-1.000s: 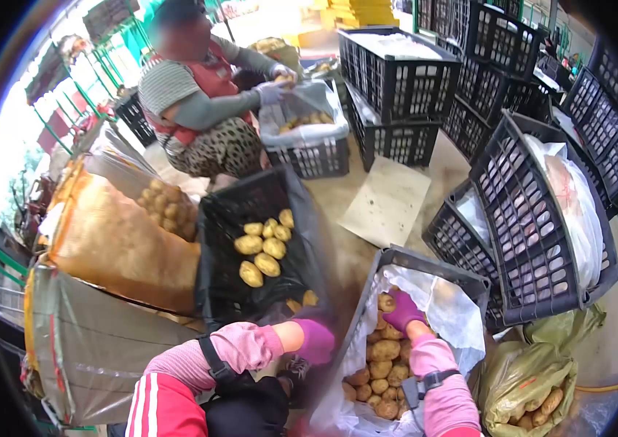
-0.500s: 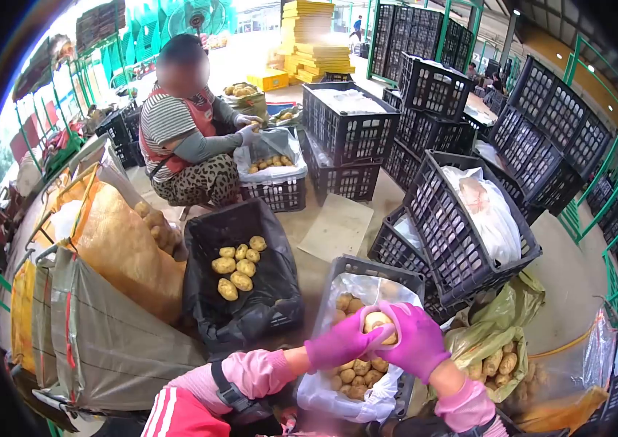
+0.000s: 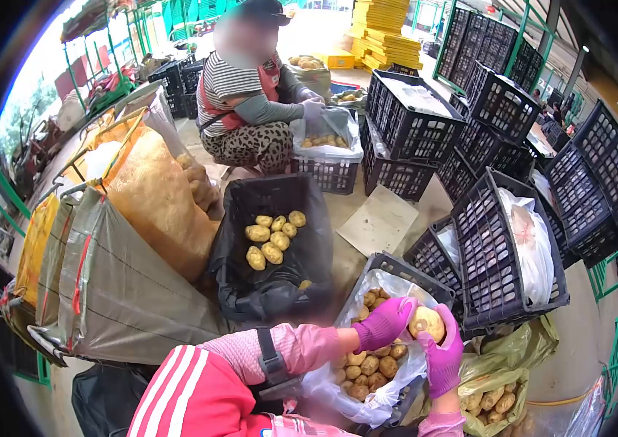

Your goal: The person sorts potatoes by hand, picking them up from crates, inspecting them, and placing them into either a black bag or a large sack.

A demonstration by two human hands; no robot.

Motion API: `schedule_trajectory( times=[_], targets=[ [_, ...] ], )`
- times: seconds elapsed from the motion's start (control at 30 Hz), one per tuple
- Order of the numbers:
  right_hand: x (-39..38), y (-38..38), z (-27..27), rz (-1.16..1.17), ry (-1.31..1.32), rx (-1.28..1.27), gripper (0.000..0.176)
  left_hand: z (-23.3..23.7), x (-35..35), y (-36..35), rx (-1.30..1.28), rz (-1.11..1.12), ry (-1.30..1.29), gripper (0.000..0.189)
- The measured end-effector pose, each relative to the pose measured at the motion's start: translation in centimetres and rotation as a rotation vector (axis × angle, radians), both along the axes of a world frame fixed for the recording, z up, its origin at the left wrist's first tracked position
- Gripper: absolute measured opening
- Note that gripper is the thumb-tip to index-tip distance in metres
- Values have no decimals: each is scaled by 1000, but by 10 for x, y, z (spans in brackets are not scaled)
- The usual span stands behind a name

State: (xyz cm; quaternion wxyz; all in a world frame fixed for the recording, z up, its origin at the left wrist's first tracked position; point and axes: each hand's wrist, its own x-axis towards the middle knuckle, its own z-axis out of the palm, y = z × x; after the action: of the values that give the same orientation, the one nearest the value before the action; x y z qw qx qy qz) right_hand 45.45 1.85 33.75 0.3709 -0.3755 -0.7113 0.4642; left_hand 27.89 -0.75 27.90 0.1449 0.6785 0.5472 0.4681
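In a pink glove, my right hand (image 3: 443, 358) grips a large pale potato (image 3: 426, 325) between thumb and fingers. My left hand (image 3: 386, 323), gloved alike, is closed close to the left side of that potato; whatever its curled fingers hold is hidden. Below both hands stands a black plastic crate (image 3: 436, 285) lined with a clear bag (image 3: 389, 279), with many brown potatoes (image 3: 371, 371) inside. Left of it, a crate lined with black plastic (image 3: 309, 244) holds several yellowish potatoes (image 3: 278, 237).
A co-worker (image 3: 251, 102) squats behind another lined potato crate (image 3: 327, 173). Stacked black crates (image 3: 411, 127) stand at the back and right. A flat board (image 3: 378, 222) lies on the floor. Large sacks (image 3: 127, 284) fill the left; an olive bag of potatoes (image 3: 516, 364) lies at right.
My view has turned left, so things sit further right. My left hand has drawn off from around the potato to its side, while my right hand keeps hold of it.
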Motion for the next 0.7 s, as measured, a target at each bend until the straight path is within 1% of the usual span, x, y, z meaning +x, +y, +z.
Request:
schedule_trajectory(
  times=[0.03, 0.07, 0.1, 0.13, 0.17, 0.2, 0.23, 0.27, 0.3, 0.33, 0.37, 0.4, 0.43, 0.47, 0.5, 0.53, 0.57, 0.6, 0.67, 0.7],
  targets=[
    [0, 3, -2, -17, 10, 24, 65, 0, 1, 2, 88, 76, 138, 35],
    [1, 4, -3, -37, 6, 79, 60, 0, 0, 7, -240, -134, -165, 42],
    [5, 7, -3, -14, -86, 170, 59, 16, -3, 9, -578, -218, -458, 50],
    [11, 11, -2, 9, -178, 265, 58, 36, -5, 11, -871, -359, -765, 51],
    [15, 13, -1, 29, -270, 358, 57, 45, -4, 13, -1163, -500, -1073, 52],
    [19, 13, -1, 53, -239, 321, 54, 14, 0, 24, -1084, -805, -1307, 52],
    [21, 14, -2, 12, -80, 183, 53, 14, 1, 28, -1042, -1133, -1528, 51],
    [23, 13, -3, -29, 78, 45, 53, 14, 6, 26, -1007, -927, -1417, 48],
    [25, 12, -4, -69, 234, -93, 53, 18, 11, 24, -843, -820, -1228, 46],
    [28, 13, -4, -79, 145, -61, 57, 22, 15, 23, -705, -683, -1025, 44],
    [33, 14, -5, -85, 54, -28, 60, 7, 24, 25, -449, -626, -748, 42],
    [36, 16, -7, -88, -34, 7, 64, 11, 26, 24, -439, -590, -733, 41],
    [39, 16, -11, -90, -123, 38, 68, 27, 26, 19, -431, -553, -718, 39],
    [39, 16, -21, -115, 45, -76, 68, 44, 23, 12, -672, -545, -967, 38],
    [39, 14, -18, -101, 25, -35, 65, 59, 22, 6, -917, -530, -1211, 37],
    [38, 12, -11, -96, 6, 10, 62, 37, 17, 14, -890, -689, -1204, 39],
    [38, 11, -7, -99, -7, 59, 59, 6, 15, 27, -899, -928, -1325, 40],
    [37, 10, -8, -111, -103, 184, 52, 12, 12, 32, -902, -1171, -1439, 40],
    [35, 6, -12, -125, 63, 2, 51, 22, 11, 22, -985, -758, -1261, 44],
    [35, 6, -17, -140, 149, -106, 51, 48, 9, 12, -1040, -565, -1169, 47]
  ],
)
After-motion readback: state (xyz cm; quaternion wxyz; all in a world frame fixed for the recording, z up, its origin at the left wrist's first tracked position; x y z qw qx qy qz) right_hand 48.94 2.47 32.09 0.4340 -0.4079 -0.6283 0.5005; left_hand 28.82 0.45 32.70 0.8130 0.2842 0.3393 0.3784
